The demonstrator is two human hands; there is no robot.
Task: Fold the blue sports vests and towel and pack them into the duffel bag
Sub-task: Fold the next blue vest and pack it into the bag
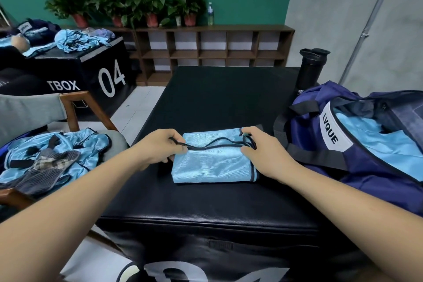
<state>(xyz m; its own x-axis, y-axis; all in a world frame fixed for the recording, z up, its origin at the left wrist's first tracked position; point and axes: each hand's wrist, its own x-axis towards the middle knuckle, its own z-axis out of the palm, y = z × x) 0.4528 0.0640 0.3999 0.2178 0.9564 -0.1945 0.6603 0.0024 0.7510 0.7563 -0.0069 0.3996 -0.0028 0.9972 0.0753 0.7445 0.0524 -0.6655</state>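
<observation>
1. At the far left, on the seat of a wooden chair [75, 107], I see a loose pile of unfolded blue vests [87, 144]. A grey checked towel [49, 167] lies on top of it. I judge this pile waits there so that it is within easy reach of the left arm.
2. The left hand [160, 146] has its fingers curled and pinches the left end of a thin black cord [212, 146] that runs across the folded vest.
3. The folded blue vest [212, 162] lies flat as a neat rectangle in the middle of the black padded box [206, 98], between both hands. The task's thing is here, not yet in the bag.
4. The right hand [258, 151] grips the loops of the same cord at the upper right corner of the vest, with the thumb against the vest's right edge. I think both hands pull the cord straight so that it stays on the bundle and does not hang out.
5. Just beside the right hand stands the navy duffel bag [357, 167], wide open toward the person. Light blue fabric [389, 144] is already inside, so packing seems partly done.
6. Behind the bag stands a black bottle [312, 66].
</observation>
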